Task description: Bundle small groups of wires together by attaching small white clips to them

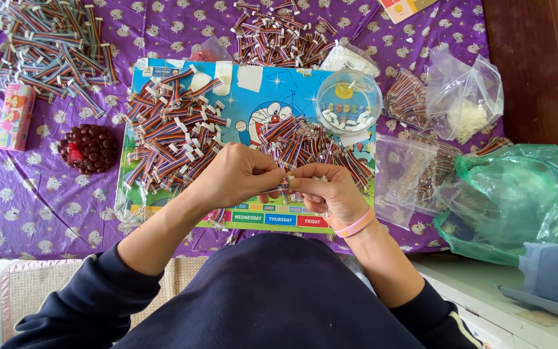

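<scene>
Both hands are pinched on one short ribbon cable [285, 183] over the near edge of the cartoon board [253, 113]: left hand [237, 176] and right hand [327, 192] each clenched on an end. Piles of the same cables [169, 132] sit just beyond, and the clear round tub of white connectors [348, 102] is far right.

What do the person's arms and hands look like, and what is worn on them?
Both hands, left and right, are bare, with no gloves. Dark navy sleeves are pushed up, so the forearms are uncovered. The right wrist carries a pink band. The right sleeve shows a thin white stripe near its lower edge. No rings or watch are visible.
</scene>
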